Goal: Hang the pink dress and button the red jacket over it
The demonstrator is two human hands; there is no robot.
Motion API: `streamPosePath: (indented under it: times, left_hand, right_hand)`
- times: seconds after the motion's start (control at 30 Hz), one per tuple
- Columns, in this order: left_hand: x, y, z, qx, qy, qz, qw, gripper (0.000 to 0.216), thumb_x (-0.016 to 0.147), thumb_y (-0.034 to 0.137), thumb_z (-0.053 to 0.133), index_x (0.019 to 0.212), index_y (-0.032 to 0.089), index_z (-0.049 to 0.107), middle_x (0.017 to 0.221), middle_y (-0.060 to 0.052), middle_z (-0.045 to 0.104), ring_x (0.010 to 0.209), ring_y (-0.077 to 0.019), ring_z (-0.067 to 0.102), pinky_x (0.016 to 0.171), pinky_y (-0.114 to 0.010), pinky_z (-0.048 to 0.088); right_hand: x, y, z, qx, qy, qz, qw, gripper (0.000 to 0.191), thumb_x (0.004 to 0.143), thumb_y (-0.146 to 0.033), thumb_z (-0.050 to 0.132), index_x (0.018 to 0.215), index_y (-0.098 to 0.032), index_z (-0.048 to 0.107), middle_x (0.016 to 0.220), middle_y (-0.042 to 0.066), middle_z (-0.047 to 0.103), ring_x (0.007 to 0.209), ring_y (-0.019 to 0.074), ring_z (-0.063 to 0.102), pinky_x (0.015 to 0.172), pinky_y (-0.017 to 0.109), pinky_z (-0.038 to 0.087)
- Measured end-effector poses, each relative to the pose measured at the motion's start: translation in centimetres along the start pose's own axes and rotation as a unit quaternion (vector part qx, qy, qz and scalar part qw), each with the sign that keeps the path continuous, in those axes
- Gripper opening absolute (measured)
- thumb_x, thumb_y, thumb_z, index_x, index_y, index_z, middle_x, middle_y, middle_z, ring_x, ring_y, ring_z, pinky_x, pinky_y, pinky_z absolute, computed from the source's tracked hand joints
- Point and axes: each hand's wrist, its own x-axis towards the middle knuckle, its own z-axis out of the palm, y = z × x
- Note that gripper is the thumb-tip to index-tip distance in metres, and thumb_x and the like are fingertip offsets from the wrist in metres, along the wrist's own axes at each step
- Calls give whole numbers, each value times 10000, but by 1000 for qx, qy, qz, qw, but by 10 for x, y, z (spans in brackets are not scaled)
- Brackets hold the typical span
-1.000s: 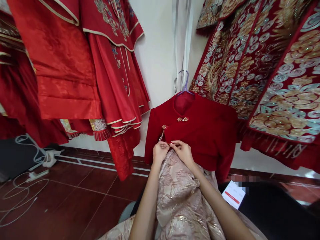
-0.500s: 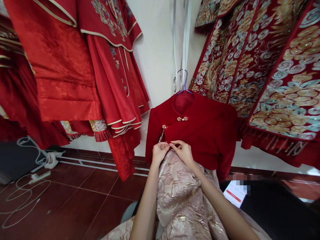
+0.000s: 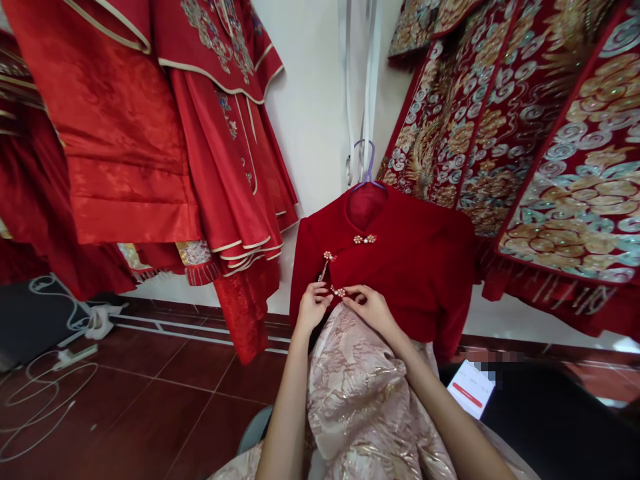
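A dark red jacket hangs on a purple hanger in front of me. One beaded flower clasp is done up near its collar. A second beaded clasp sits lower on the slanted front edge, where the opening gapes. My left hand has its fingers bent and closed at the jacket's lower front edge. Thumb and forefinger of my right hand pinch the right end of the lowest beaded clasp, which lies joined between the hands. A shiny pink-and-gold brocade cloth lies under my forearms.
Red garments hang at the left, and heavily embroidered ones at the right. White cables and a power strip lie on the tiled floor. A lit phone rests on a black surface at my right.
My hands have drawn slightly apart, the left moving left and down. The lowest clasp, earlier hidden by my fingertips, now shows between them.
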Motion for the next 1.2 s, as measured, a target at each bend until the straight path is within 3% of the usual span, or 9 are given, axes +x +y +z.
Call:
streamPosePath:
  times: [0.1,0.23,0.33,0.53,0.83,1.03,1.2]
  left_hand:
    - [1,6,-21,-6,93,-5,996,366,702,163,683,1053,148,577,917,-57,639,589,-79,597,588,-238,524]
    - [1,18,-40,-17,159,9,987,285,755,181,605,1034,149,560,869,-33,618,594,-75,582,597,-220,509]
    - [-3,21,-33,4,120,18,993,276,766,191,589,1039,154,567,849,-30,622,612,-89,581,601,-219,497]
    - [-17,15,7,113,14,71,991,225,764,136,597,980,176,649,899,-46,651,646,-90,571,659,-219,475]
    - [-20,8,16,175,2,101,979,142,785,175,613,919,174,659,919,-62,664,691,-121,607,656,-238,482]
    - [-22,15,21,132,28,68,989,109,753,223,677,843,169,650,823,-53,693,685,-133,631,653,-243,496]
    - [-24,21,21,108,34,51,992,123,725,240,713,802,170,648,782,-49,696,721,-149,655,678,-254,518]
  right_hand:
    - [-7,-8,-29,44,-72,38,996,302,774,-356,654,1031,-205,704,1006,69,714,744,151,654,671,265,524]
    - [-7,-23,-52,104,-53,57,992,308,805,-380,610,1042,-200,689,1008,79,708,803,165,662,576,231,526]
    - [-5,-27,-45,152,-38,87,984,293,796,-367,606,1006,-175,679,947,87,710,753,159,664,515,211,511]
    - [-9,-20,-16,186,-67,110,974,294,745,-268,641,1020,-165,640,854,61,681,717,141,640,512,211,532]
    - [-9,-15,-10,174,-70,124,974,386,751,-243,646,1116,-125,599,933,98,684,760,144,644,550,221,526]
    - [-9,-13,-7,155,-77,97,980,296,762,-257,643,1038,-152,665,1002,102,705,823,164,678,610,236,544]
    - [-9,-9,-6,140,-77,72,985,290,774,-262,636,1043,-160,671,1002,87,714,862,175,683,757,297,558]
